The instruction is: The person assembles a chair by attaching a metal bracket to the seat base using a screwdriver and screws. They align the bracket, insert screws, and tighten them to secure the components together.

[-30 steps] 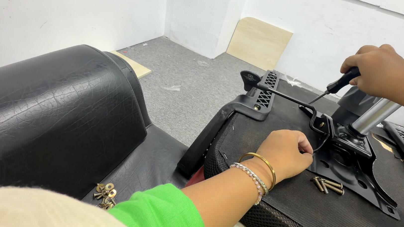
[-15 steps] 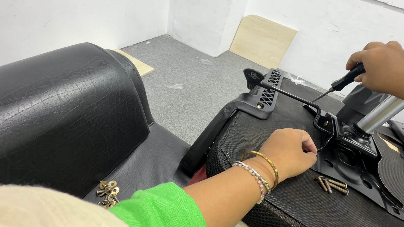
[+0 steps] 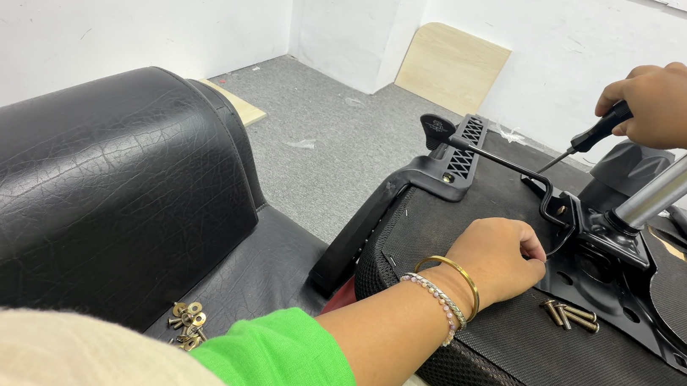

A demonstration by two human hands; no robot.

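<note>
Right hand (image 3: pixel 668 104) clamps the stiff black-handled screwdriver (image 3: pixel 592 138) by its grippy handle just above the heavy steel mounting plate (image 3: pixel 606 280), while the fisted left hand (image 3: pixel 498 260) steadies beside that plate.

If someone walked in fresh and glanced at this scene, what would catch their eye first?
Most likely the right hand at upper right, gripping a black-handled screwdriver angled down at the black metal mechanism plate on the upturned chair seat. Next, the left hand, wearing bracelets, rests closed on the seat beside a few loose bolts. A small heap of brass-coloured screws lies at lower left on the black leather cushion.
</note>
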